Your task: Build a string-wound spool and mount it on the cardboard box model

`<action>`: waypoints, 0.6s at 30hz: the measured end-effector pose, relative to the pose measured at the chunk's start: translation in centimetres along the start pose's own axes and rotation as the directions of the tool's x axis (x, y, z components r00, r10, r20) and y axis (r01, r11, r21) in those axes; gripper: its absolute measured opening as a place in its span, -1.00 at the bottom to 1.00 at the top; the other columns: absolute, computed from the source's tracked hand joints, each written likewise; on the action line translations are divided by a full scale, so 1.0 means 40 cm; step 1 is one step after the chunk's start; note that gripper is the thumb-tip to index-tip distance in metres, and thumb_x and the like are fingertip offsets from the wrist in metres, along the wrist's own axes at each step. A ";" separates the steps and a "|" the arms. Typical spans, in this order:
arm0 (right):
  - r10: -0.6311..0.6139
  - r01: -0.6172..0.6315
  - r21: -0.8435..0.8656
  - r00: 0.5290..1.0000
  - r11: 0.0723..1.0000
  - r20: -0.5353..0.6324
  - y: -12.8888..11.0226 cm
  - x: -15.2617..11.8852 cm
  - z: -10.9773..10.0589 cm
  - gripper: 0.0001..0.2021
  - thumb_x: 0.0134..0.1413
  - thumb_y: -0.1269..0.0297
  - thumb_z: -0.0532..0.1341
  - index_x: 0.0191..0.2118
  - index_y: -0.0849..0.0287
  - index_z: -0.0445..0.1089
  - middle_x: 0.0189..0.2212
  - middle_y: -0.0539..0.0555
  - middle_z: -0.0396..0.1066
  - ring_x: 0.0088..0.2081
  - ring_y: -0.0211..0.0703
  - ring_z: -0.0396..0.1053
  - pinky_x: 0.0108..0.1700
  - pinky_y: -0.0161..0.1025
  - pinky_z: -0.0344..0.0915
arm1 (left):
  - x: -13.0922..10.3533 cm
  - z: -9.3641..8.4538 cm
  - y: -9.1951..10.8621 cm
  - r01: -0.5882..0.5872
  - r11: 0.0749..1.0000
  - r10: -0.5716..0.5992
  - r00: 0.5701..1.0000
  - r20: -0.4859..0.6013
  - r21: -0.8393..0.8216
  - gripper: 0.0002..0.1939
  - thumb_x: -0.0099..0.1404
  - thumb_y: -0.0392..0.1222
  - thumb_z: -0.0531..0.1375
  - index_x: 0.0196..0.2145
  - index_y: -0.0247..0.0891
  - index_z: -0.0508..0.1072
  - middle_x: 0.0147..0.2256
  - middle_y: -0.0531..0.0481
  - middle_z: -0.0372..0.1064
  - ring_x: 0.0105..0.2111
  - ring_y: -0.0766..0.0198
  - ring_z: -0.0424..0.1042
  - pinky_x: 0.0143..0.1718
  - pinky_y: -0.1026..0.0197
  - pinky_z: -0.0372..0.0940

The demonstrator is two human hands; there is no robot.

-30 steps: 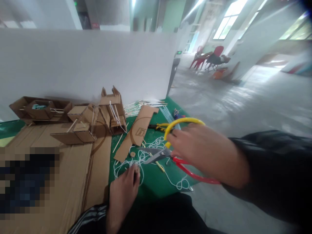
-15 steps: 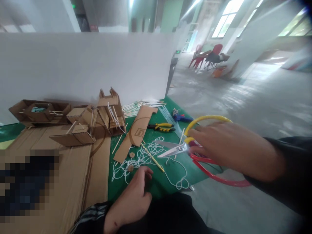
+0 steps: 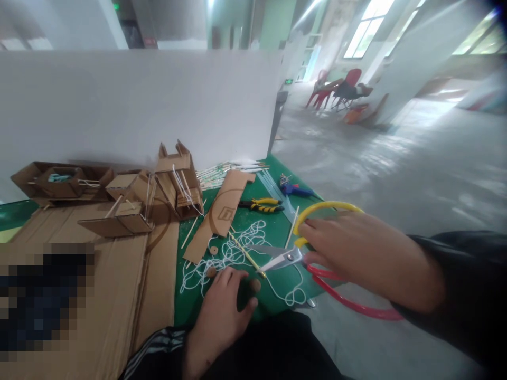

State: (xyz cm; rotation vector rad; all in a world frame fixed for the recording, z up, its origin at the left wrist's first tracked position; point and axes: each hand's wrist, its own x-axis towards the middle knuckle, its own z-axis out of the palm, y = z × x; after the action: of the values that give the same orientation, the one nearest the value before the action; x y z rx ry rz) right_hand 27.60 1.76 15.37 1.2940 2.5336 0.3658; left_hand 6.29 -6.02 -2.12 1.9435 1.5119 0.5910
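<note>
My right hand (image 3: 356,243) grips a large pair of scissors (image 3: 291,257), one handle loop yellow and the other red. Their blades are spread apart, pointing left over tangled white string (image 3: 233,253) and a thin yellow stick (image 3: 247,252). Low at the centre is my left hand (image 3: 222,309), palm down, with thumb and fingers curved and apart. A small brownish rounded shape at its fingertips is too blurred to tell from a fingertip. Near its knuckles lie two small cardboard discs (image 3: 214,250). Beyond the string rests a cut piece of cardboard (image 3: 224,208).
Yellow-and-black pliers (image 3: 263,205) and a blue glue gun (image 3: 297,190) lie on the green tabletop (image 3: 273,232). Cardboard models (image 3: 180,182) and large sheets (image 3: 106,274) occupy the left. Thin sticks are bundled at the back by a white partition (image 3: 158,100).
My right hand and the scissors have moved down and slightly left. My left hand has shifted right, with its fingers and thumb spread wider.
</note>
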 end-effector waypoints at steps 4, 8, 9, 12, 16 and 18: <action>0.014 -0.014 -0.002 0.981 1.000 0.196 -0.015 -0.002 -0.009 -0.82 0.06 0.24 0.37 -0.21 0.15 0.51 -0.29 0.13 0.57 -0.27 0.17 0.56 -0.26 0.05 0.46 | 0.016 0.025 0.004 -0.024 0.993 0.031 0.998 -0.057 0.112 -0.68 0.27 -0.11 0.24 -0.01 -0.05 0.42 -0.16 0.00 0.41 -0.12 0.08 0.39 -0.09 0.07 0.30; -0.006 0.003 0.017 0.985 1.000 0.174 -0.023 -0.007 -0.001 -0.82 0.02 0.28 0.40 -0.23 0.18 0.53 -0.30 0.17 0.59 -0.27 0.18 0.57 -0.23 0.08 0.50 | 0.025 0.037 0.006 -0.018 0.992 0.030 0.995 -0.092 0.126 -0.86 0.30 -0.18 0.21 -0.16 -0.03 0.47 -0.22 0.04 0.39 -0.16 0.11 0.39 -0.16 0.12 0.28; -0.012 0.008 0.024 0.985 1.000 0.172 -0.024 -0.007 0.002 -0.82 0.02 0.27 0.41 -0.23 0.18 0.54 -0.30 0.17 0.59 -0.27 0.18 0.57 -0.23 0.08 0.50 | 0.025 0.038 0.006 -0.017 0.992 0.029 0.995 -0.099 0.126 -0.90 0.31 -0.19 0.20 -0.20 -0.05 0.46 -0.23 0.05 0.39 -0.16 0.12 0.38 -0.17 0.12 0.28; -0.020 0.015 0.027 0.987 1.000 0.162 -0.029 -0.002 0.010 -0.79 0.00 0.24 0.42 -0.23 0.18 0.54 -0.29 0.18 0.59 -0.25 0.21 0.57 -0.21 0.11 0.50 | 0.020 0.038 0.004 -0.018 0.993 0.031 0.993 -0.114 0.117 -0.95 0.29 -0.25 0.20 -0.28 -0.11 0.42 -0.26 0.05 0.39 -0.19 0.14 0.38 -0.17 0.12 0.27; -0.022 0.018 0.028 0.986 0.999 0.166 -0.037 0.011 0.009 -0.79 -0.01 0.25 0.42 -0.23 0.18 0.53 -0.29 0.18 0.59 -0.23 0.23 0.56 -0.20 0.12 0.49 | 0.012 0.038 -0.001 -0.040 0.995 0.052 0.991 -0.124 0.096 -0.90 0.28 -0.31 0.19 -0.26 -0.14 0.40 -0.27 0.05 0.38 -0.20 0.17 0.38 -0.15 0.13 0.29; -0.033 0.029 0.028 0.986 0.999 0.164 -0.041 0.016 0.009 -0.80 -0.01 0.25 0.42 -0.24 0.18 0.53 -0.31 0.17 0.59 -0.25 0.23 0.57 -0.23 0.11 0.49 | 0.011 0.039 -0.004 -0.048 0.995 0.060 0.989 -0.133 0.089 -0.89 0.28 -0.32 0.18 -0.25 -0.14 0.42 -0.27 0.04 0.38 -0.21 0.17 0.39 -0.15 0.13 0.30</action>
State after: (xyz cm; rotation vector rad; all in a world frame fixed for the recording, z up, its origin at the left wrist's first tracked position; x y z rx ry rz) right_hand 26.12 1.38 14.40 1.2382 2.4245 0.2110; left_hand 7.34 -5.85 -3.38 2.0509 1.5948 0.7052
